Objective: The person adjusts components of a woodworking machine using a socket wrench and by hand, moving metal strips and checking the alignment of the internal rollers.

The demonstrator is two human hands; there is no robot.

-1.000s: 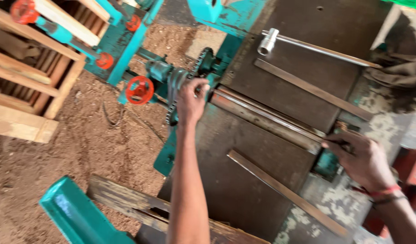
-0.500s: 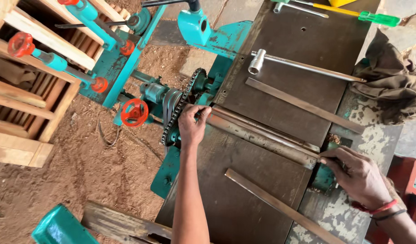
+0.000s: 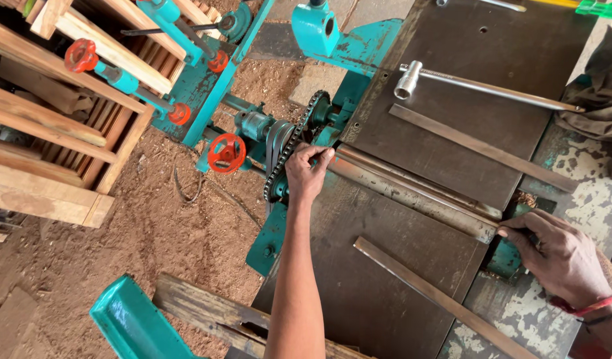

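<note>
I look down on a teal woodworking planer with a dark steel table (image 3: 392,279). My left hand (image 3: 306,171) reaches to the table's left edge, fingers curled on the left end of the long steel cutter roller (image 3: 412,193), right beside the chain and sprocket (image 3: 293,143). My right hand (image 3: 560,256) rests at the roller's right end, fingertips pressing a small teal part at the table's edge. A red bracelet sits on that wrist.
A T-handle socket wrench (image 3: 479,83) and a flat steel bar (image 3: 482,147) lie on the far table. Another steel bar (image 3: 439,296) lies on the near table. Red handwheels (image 3: 226,153), wooden frames (image 3: 60,133), a dark rag (image 3: 602,93) and sawdust floor (image 3: 153,246) surround the machine.
The view has shifted and drawn closer. My left hand stays at the roller's left end by the sprocket; my right hand stays at the right end, fingers now pressed flatter.
</note>
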